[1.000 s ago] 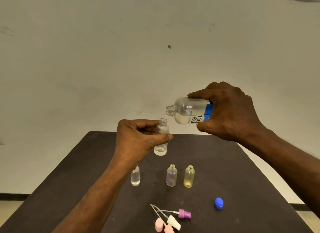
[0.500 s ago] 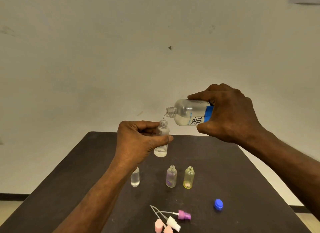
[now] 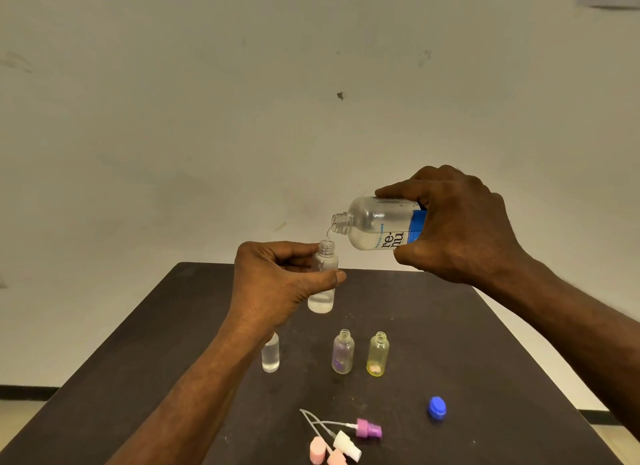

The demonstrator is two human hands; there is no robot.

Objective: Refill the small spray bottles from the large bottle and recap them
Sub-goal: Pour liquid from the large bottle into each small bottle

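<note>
Your right hand (image 3: 460, 225) grips the large bottle (image 3: 377, 224), now tipped a touch flatter than a second ago, and a thin stream runs from its mouth into the small clear bottle (image 3: 323, 281). Your left hand (image 3: 277, 284) pinches that bottle upright above the bench (image 3: 485, 343); both hands have barely shifted. The liquid sits low in it, so the fill looks far from done. The purple bottle (image 3: 343, 352) and yellow bottle (image 3: 377, 354) stand open and look unfilled; another clear bottle (image 3: 270, 357) holds liquid. The spray tops (image 3: 356, 433) and blue cap (image 3: 437, 408) lie near you, unfitted.
</note>
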